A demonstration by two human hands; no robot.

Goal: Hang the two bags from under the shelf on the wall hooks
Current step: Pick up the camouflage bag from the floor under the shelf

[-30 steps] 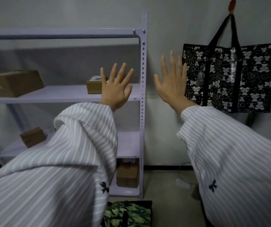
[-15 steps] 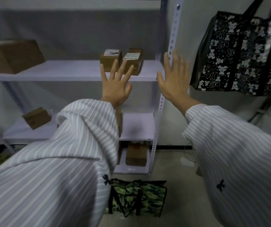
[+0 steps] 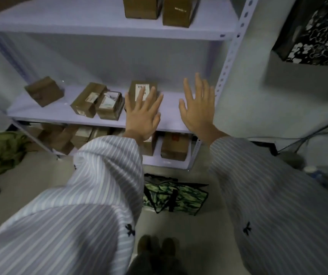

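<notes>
I have the left hand [image 3: 142, 116] and the right hand [image 3: 197, 108] raised side by side in front of the rack [image 3: 80, 22]. The palms face forward, the fingers are straight and spread, and neither hand holds anything.

The camouflage bag [image 3: 176, 196] lies flat on the floor [image 3: 40, 185], just in front of the rack's bottom right corner, between my sleeves and ahead of my shoes [image 3: 145, 244]. The black-and-white bag [image 3: 315, 36] is up against the wall at the top right, clear of the floor. Its hook is out of frame, but I judge that bag done and the camouflage one left.

The step in hand is the pick-up. I would lower one hand straight down to the black straps [image 3: 172, 199] crossing the bag's middle. I would gather both straps together rather than one, so the bag lifts level. The fabric looks thin and limp, so I expect it to sag and swing. I would raise it clear of the rack's corner post [image 3: 227, 60] before turning toward the wall.
</notes>
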